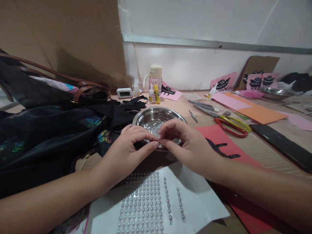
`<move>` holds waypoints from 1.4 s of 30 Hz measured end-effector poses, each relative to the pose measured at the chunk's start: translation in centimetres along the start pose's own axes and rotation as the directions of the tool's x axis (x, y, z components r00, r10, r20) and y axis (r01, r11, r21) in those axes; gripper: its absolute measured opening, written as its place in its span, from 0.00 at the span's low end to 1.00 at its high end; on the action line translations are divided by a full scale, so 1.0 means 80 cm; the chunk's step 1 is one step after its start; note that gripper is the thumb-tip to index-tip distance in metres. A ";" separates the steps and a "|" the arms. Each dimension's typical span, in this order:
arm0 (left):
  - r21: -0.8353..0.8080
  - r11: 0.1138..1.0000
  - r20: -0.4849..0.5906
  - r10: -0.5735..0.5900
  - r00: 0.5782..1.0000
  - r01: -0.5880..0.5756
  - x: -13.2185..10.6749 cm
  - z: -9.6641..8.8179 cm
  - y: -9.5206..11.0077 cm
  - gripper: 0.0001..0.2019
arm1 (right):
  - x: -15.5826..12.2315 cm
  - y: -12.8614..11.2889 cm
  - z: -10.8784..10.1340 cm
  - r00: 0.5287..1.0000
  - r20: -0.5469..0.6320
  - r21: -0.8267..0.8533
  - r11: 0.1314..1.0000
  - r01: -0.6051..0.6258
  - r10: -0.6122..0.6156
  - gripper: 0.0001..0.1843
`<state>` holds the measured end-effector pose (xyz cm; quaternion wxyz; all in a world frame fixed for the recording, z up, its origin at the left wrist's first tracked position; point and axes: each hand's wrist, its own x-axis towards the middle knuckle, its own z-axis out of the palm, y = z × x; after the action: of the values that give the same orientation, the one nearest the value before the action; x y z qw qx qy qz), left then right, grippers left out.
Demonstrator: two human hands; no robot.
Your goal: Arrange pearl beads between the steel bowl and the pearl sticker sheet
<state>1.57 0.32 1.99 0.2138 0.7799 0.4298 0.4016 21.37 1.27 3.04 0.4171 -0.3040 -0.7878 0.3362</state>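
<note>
My left hand (126, 150) and right hand (191, 148) meet fingertip to fingertip at the near rim of the steel bowl (156, 110). Both pinch shut on what may be a bead (159, 140), too small to confirm. It is likely held there so peelings drop in. The bead sheet (195, 198) lies just below.

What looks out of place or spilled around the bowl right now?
Nothing looks spilled or damaged. The pearl sticker sheet has bare gaps between its right-hand columns, while the left columns are packed.
</note>
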 end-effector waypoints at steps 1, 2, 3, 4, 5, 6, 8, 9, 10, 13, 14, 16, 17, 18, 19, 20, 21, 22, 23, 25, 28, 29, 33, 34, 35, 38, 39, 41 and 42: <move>-0.003 1.000 0.002 -0.003 1.000 0.003 0.000 0.000 0.000 0.05 | 0.000 0.000 -0.001 1.000 0.004 0.013 1.000 -0.015 0.014 0.10; -0.006 1.000 0.005 -0.006 1.000 0.006 0.000 0.001 -0.001 0.06 | 0.000 -0.001 -0.001 1.000 0.008 0.023 0.999 -0.027 0.027 0.10; -0.009 1.000 0.008 -0.010 1.000 0.010 -0.001 0.001 -0.001 0.06 | 0.001 -0.001 -0.002 0.999 0.009 0.030 0.999 -0.036 0.035 0.10; -0.010 1.000 0.013 -0.014 1.000 0.014 -0.001 0.001 -0.002 0.06 | 0.001 -0.001 -0.003 0.999 0.011 0.035 0.999 -0.040 0.039 0.10; -0.011 1.000 0.017 -0.017 1.000 0.017 -0.002 0.000 -0.001 0.06 | 0.001 -0.001 -0.003 0.999 0.012 0.038 0.998 -0.040 0.039 0.10; -0.011 1.000 0.019 -0.019 1.000 0.019 -0.002 0.000 -0.001 0.07 | 0.001 -0.001 -0.003 0.999 0.013 0.041 0.998 -0.038 0.038 0.10; -0.012 1.000 0.019 -0.021 1.000 0.022 -0.003 -0.001 0.000 0.07 | 0.001 0.000 -0.003 0.999 0.017 0.044 0.998 -0.038 0.038 0.10; -0.013 1.000 0.020 -0.023 1.000 0.023 -0.003 -0.001 0.001 0.06 | 0.001 0.000 -0.003 0.999 0.019 0.044 0.998 -0.037 0.036 0.10; -0.013 1.000 0.021 -0.026 0.999 0.026 -0.002 -0.001 0.002 0.06 | 0.001 0.000 -0.003 0.999 0.021 0.045 0.998 -0.036 0.035 0.11; -0.013 0.999 0.026 -0.039 0.999 0.039 -0.001 -0.001 0.004 0.06 | 0.001 0.000 -0.002 1.000 0.022 0.043 0.999 -0.019 0.018 0.12; -0.016 0.999 0.026 -0.043 0.999 0.043 0.000 -0.001 0.005 0.06 | 0.001 0.000 -0.002 1.000 0.023 0.040 0.999 -0.013 0.012 0.12; -0.023 0.999 0.027 -0.045 0.999 0.045 0.000 -0.001 0.005 0.05 | 0.000 0.000 -0.002 1.000 0.025 0.032 0.999 -0.007 0.007 0.12; -0.024 0.999 0.028 -0.045 0.999 0.045 0.000 -0.001 0.005 0.05 | 0.000 0.000 -0.002 1.000 0.027 0.028 1.000 -0.007 0.006 0.12; -0.024 0.999 0.027 -0.044 0.999 0.045 0.000 -0.002 0.006 0.05 | 0.000 0.000 -0.002 1.000 0.029 0.025 1.000 -0.006 0.005 0.12; -0.023 0.999 0.025 -0.043 0.999 0.043 -0.001 -0.002 0.006 0.05 | 0.000 0.001 -0.002 1.000 0.028 0.024 1.000 -0.005 0.004 0.12; -0.020 0.999 0.024 -0.041 0.999 0.042 -0.001 -0.002 0.007 0.05 | 0.000 0.001 -0.001 1.000 0.030 0.023 1.000 -0.006 0.005 0.12; -0.016 0.999 0.021 -0.040 0.999 0.041 -0.001 -0.002 0.007 0.05 | 0.000 0.001 -0.001 0.999 0.032 0.024 1.000 -0.007 0.006 0.12; -0.014 0.999 0.018 -0.040 0.999 0.040 -0.001 -0.002 0.008 0.05 | 0.000 0.001 -0.001 0.999 0.033 0.026 1.000 -0.007 0.006 0.13; -0.013 0.999 0.016 -0.038 0.999 0.039 -0.001 -0.002 0.008 0.05 | 0.000 0.001 -0.001 0.999 0.033 0.028 1.000 -0.005 0.005 0.13; -0.012 0.999 0.012 -0.040 0.999 0.040 0.000 -0.002 0.008 0.05 | 0.001 0.000 -0.001 0.999 0.033 0.031 1.000 -0.003 0.002 0.12; -0.010 0.999 0.007 -0.045 0.999 0.045 0.000 -0.001 0.006 0.05 | 0.001 -0.002 -0.001 1.000 0.026 0.030 1.000 -0.001 0.000 0.11; -0.007 0.999 0.002 -0.047 0.999 0.047 -0.001 -0.001 0.006 0.05 | 0.001 -0.002 -0.001 1.000 0.026 0.029 1.000 -0.001 0.001 0.10; 0.018 0.999 -0.015 -0.035 0.999 0.035 -0.004 0.000 0.005 0.05 | -0.001 -0.001 0.000 1.000 0.028 0.013 1.000 0.010 -0.011 0.09; 0.027 0.999 -0.017 -0.020 1.000 0.021 -0.005 0.000 0.005 0.05 | -0.002 -0.001 0.000 1.000 0.027 0.007 1.000 0.009 -0.009 0.10; 0.038 0.999 -0.018 -0.002 1.000 0.003 -0.005 -0.001 0.005 0.06 | -0.002 -0.001 0.000 1.000 0.026 0.002 1.000 0.006 -0.006 0.10; 0.067 0.996 -0.014 0.060 0.998 -0.059 -0.007 -0.001 0.006 0.07 | -0.002 -0.001 0.000 1.000 0.019 0.005 1.000 -0.002 0.001 0.09; 0.072 0.995 -0.012 0.075 0.997 -0.074 -0.007 -0.001 0.006 0.07 | -0.001 -0.002 0.000 1.000 0.018 0.011 1.000 -0.004 0.004 0.09; 0.071 0.994 -0.014 0.090 0.996 -0.089 -0.006 0.000 0.005 0.06 | 0.000 -0.002 0.000 1.000 0.011 0.027 1.000 -0.011 0.010 0.09; 0.065 0.994 -0.013 0.090 0.996 -0.089 -0.005 0.000 0.004 0.05 | 0.000 -0.002 0.000 1.000 0.008 0.035 0.999 -0.017 0.017 0.09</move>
<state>1.65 -0.21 2.03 0.1671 0.8017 0.4088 0.4028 21.34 1.20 3.14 0.4165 -0.3019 -0.7808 0.3546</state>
